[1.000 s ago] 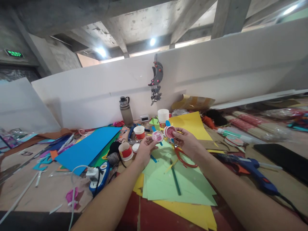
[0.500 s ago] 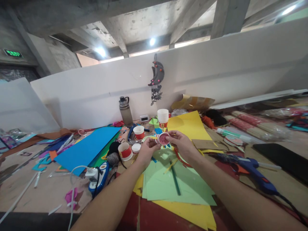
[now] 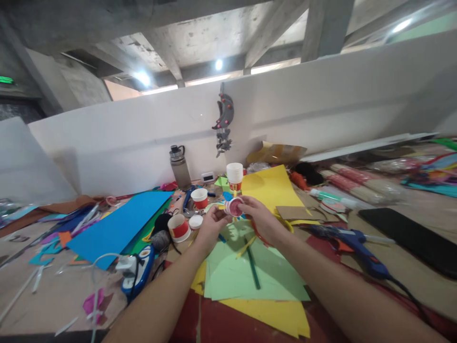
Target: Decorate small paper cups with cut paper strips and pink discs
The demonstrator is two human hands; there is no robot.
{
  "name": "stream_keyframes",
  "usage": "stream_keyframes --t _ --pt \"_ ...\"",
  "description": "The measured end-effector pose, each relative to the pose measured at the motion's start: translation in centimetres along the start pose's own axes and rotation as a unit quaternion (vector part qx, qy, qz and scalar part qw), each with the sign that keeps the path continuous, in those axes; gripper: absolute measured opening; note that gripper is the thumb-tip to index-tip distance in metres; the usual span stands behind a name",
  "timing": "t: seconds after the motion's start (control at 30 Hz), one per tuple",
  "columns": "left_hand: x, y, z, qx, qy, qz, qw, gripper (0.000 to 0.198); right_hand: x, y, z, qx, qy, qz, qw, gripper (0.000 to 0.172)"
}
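Between my two hands is a small round paper cup point(image 3: 234, 207), tilted so that its pinkish-red inside faces me. My left hand point(image 3: 215, 222) grips its left side with the fingertips. On the other side, my right hand point(image 3: 257, 213) pinches the rim with thumb and fingers. Below them lie light green paper sheets point(image 3: 257, 271) with a dark green pencil-like stick point(image 3: 253, 264) on top. Red-and-white paper cups stand close by: one point(image 3: 199, 197) behind my left hand, another point(image 3: 178, 227) to its left. A white lid point(image 3: 195, 221) lies beside them.
A stack of white cups point(image 3: 234, 174) and a bottle point(image 3: 180, 166) stand at the back. Blue card point(image 3: 121, 224) and a power strip point(image 3: 139, 271) lie left. On the right are yellow card point(image 3: 267, 186), a blue glue gun point(image 3: 367, 255) and a black flat object point(image 3: 407, 238).
The view has turned slightly right, so everything sits further left in the picture. Both hands keep hold of the small cup in nearly the same pose.
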State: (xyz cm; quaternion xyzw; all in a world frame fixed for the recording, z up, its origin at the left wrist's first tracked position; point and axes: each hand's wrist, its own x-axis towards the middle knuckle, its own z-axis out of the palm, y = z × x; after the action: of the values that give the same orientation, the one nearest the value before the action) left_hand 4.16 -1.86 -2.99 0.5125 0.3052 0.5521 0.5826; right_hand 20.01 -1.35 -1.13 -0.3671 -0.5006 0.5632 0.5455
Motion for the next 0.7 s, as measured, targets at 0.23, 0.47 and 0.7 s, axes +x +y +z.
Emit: stream_keyframes --t 0.23,0.47,0.7 --pt "0.5 0.0 -0.1 0.02 0.003 -0.01 1.0 0.041 0.1 -0.5 0.3 0.025 -0.018 0.002 1.0 0.022" --pt "0.7 -0.3 -0.4 0.039 0.021 -0.029 0.999 0.041 0.4 -0.5 0.1 0.042 0.022 -0.009 0.999 0.026" --pt "-0.5 0.7 0.8 -0.03 0.002 -0.041 0.999 0.044 0.2 0.3 0.3 0.065 0.044 -0.01 0.997 0.027"
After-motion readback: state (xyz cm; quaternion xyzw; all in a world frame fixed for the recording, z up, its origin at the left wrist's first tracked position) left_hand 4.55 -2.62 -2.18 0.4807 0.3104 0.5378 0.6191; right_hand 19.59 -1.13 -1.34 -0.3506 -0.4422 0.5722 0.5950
